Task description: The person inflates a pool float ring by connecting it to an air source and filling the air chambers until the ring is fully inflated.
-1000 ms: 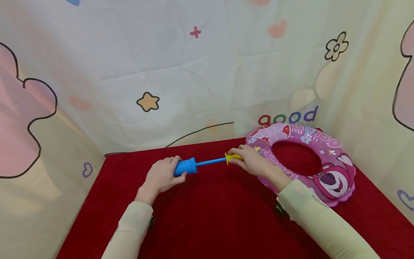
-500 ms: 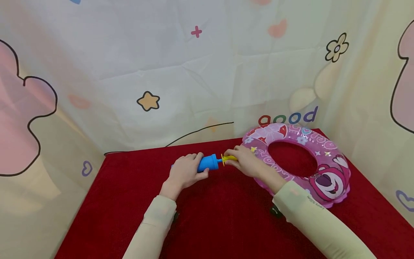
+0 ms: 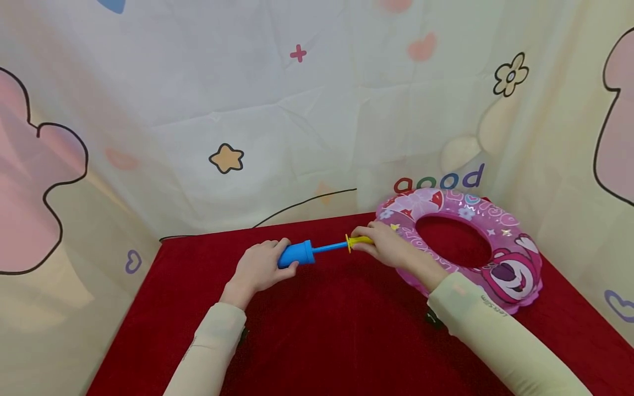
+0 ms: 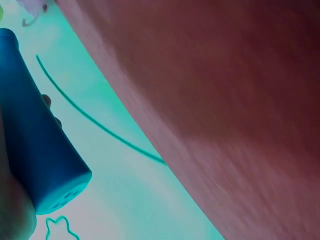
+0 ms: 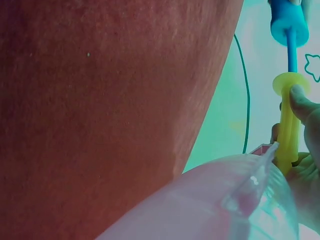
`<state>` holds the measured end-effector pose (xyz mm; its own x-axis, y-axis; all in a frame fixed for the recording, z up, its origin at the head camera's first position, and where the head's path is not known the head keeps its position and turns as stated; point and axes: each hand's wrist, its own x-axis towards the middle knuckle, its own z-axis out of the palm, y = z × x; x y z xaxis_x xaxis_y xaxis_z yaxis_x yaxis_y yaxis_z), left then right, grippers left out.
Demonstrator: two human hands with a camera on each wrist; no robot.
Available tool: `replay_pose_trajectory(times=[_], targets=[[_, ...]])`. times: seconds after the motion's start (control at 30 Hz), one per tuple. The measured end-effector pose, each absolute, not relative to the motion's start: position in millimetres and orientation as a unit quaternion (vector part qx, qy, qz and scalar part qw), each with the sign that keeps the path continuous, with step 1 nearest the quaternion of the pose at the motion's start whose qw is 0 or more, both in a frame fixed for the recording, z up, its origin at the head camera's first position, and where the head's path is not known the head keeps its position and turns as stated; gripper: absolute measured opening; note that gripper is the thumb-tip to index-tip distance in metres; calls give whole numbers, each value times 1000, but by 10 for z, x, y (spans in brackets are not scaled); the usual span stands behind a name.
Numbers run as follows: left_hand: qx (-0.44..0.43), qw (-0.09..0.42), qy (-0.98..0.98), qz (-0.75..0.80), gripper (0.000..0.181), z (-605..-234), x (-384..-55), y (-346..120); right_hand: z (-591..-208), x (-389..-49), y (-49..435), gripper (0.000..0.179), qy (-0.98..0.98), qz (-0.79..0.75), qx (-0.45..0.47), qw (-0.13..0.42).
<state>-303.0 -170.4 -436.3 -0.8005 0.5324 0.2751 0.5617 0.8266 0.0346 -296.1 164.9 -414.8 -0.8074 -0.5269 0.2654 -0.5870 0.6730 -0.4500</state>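
A hand pump with a blue barrel (image 3: 297, 254) is held level above the red cloth. My left hand (image 3: 260, 267) grips the barrel, fingers over the top and thumb along the near side. From the barrel's right end a thin blue rod (image 3: 331, 247) sticks out, leading to a yellow handle (image 3: 359, 241). That handle is in my right hand (image 3: 388, 246); in the right wrist view the thumb lies along it, just behind its round flange (image 5: 290, 80). Perforations mark the barrel's end face (image 4: 65, 197) in the left wrist view.
A puffed-out pink swim ring (image 3: 500, 223) with a cartoon bear lies at the right, partly under my right forearm. Red cloth (image 3: 317, 341) covers the table. A printed curtain (image 3: 297, 121) hangs along the back and both sides.
My left hand slid the barrel right until little rod showed, then drew it back left, baring more rod. My right hand and the swim ring shifted slightly left, then back right.
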Motion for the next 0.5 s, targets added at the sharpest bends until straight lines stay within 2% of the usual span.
replay_pose_trajectory(times=[0.27, 0.5], targets=[[-273, 130, -951, -66, 46, -4319, -3007, -1997, -4119, -2973, 1733, 23, -914, 272, 296, 61], [-283, 128, -950, -42, 51, -4314, -2988, -1846, -4093, -2949, 1668, 21, -914, 268, 298, 69]])
